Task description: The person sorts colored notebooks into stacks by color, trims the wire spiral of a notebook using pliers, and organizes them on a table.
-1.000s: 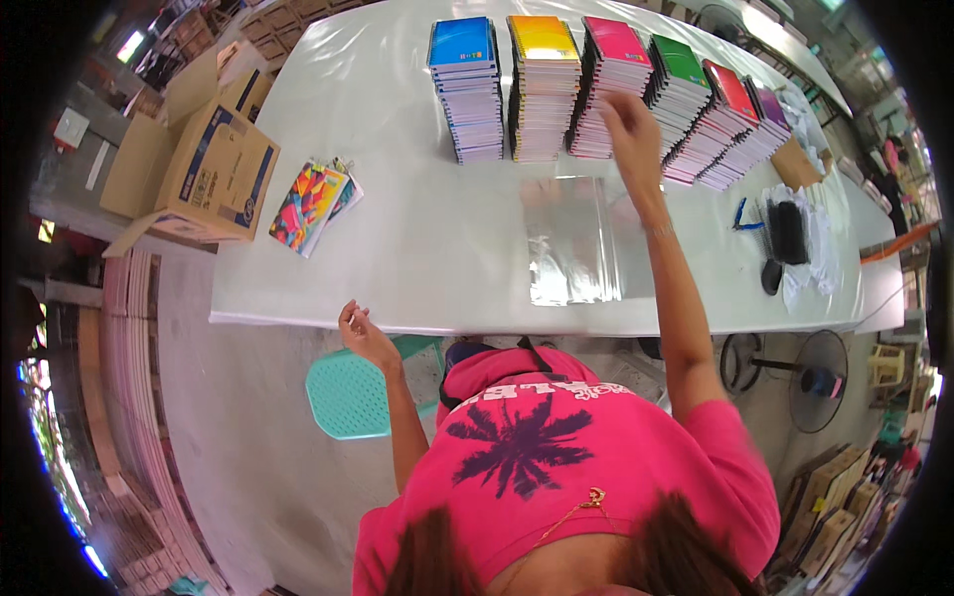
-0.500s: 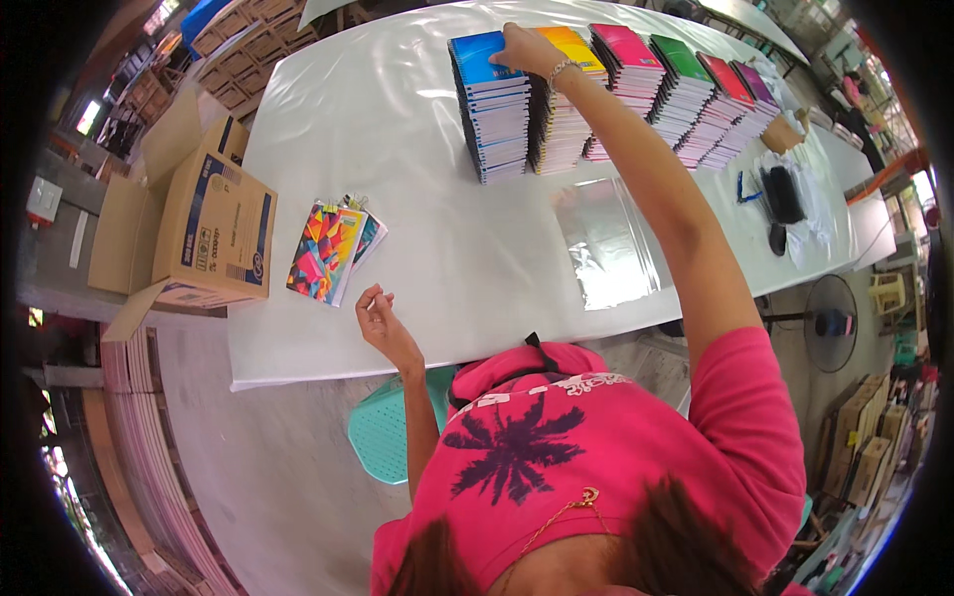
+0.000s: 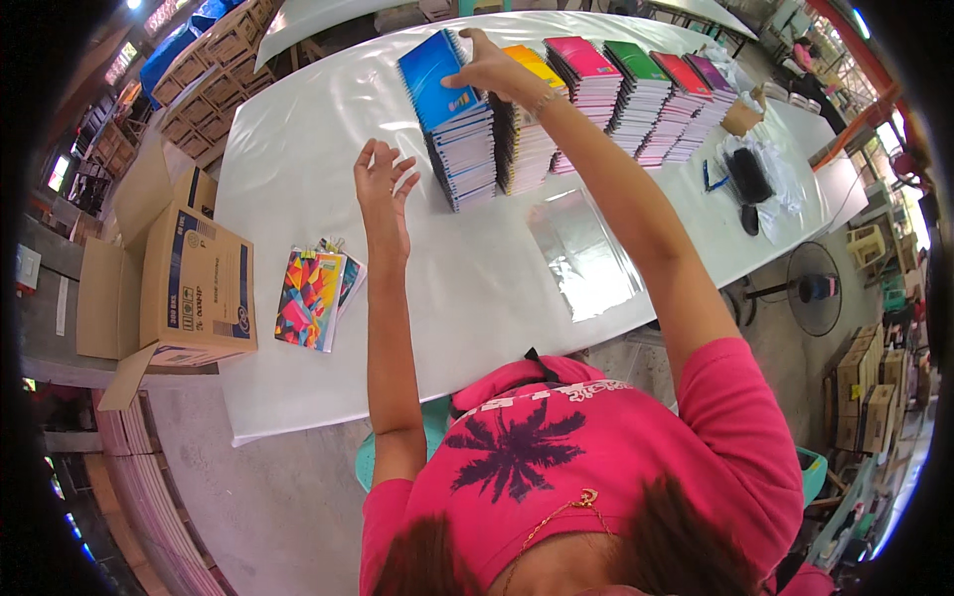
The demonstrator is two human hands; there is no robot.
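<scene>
At the far side of the table, my right hand (image 3: pixel 489 72) grips the right edge of a blue spiral notebook (image 3: pixel 427 74), thumb on its cover. This notebook sits askew at the top of the blue notebook stack (image 3: pixel 465 164), jutting out to the left. My left hand (image 3: pixel 381 189) is raised just left of that stack, fingers apart and holding nothing. To the right stand stacks of spiral notebooks: yellow (image 3: pixel 527 149), pink (image 3: pixel 581 58), green (image 3: pixel 636 62), red (image 3: pixel 681 74) and purple (image 3: pixel 711 74).
An open cardboard box (image 3: pixel 204 283) stands at the left. Near it lie colourful patterned booklets (image 3: pixel 310 303) with clips. A clear plastic sheet (image 3: pixel 586 258) lies on the white-covered table (image 3: pixel 427 338). A black brush (image 3: pixel 747 177) on plastic and a floor fan (image 3: pixel 815 288) are at the right.
My right hand has shifted the top blue notebook leftward and askew on its stack. My left hand has risen from beside the booklets toward the blue stack, its fingers spreading.
</scene>
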